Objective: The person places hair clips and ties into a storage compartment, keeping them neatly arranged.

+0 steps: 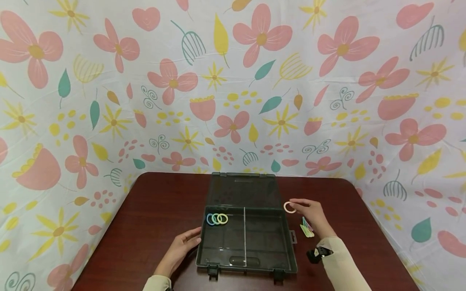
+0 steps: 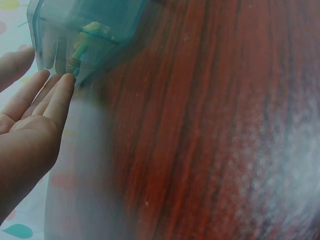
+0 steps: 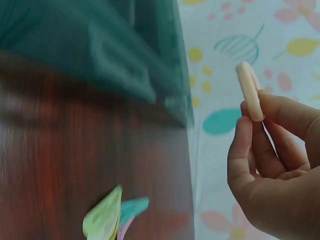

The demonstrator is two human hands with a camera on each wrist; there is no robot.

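Observation:
A dark see-through plastic box (image 1: 267, 238) lies with its lid tipped back, split in two by a thin divider (image 1: 244, 234). Blue, green and yellow rings (image 1: 223, 219) overlap in the back of its left compartment. Between thumb and fingers, my right hand (image 1: 312, 214) pinches a pale peach ring (image 3: 251, 92) just past the box's right back corner. Against the left wall rest the straight fingers of my left hand (image 1: 181, 247), which the left wrist view shows beside the box (image 2: 90, 30). Nothing is held in that hand.
Beside the box on the right lie small coloured hair clips (image 1: 307, 228), green, pink and teal. The open lid (image 1: 242, 190) reaches to the table's back edge. Dark red wood makes up the tabletop (image 1: 153, 210), with flowered cloth (image 1: 233, 153) behind and at the sides.

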